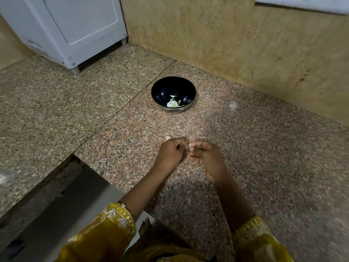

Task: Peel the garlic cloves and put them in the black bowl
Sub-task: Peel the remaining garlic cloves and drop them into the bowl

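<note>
the left hand [170, 153] and right hand [206, 157] meet just above the tabletop [264, 157], fingers curled, pinching one garlic clove [191, 148] between them. peeled cloves [173, 104] lie in the black bowl [162, 91] beyond.

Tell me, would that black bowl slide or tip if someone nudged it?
Probably slide: the black bowl looks glossy, on a smooth stone counter. Pushed at the rim it might rock, its rounded sides narrowing downward. Holding few cloves, it's likely light.

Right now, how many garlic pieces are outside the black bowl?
2: one pale piece by the left hand, one clove pinched between it and the right hand. More may be hidden inside the hands.
</note>
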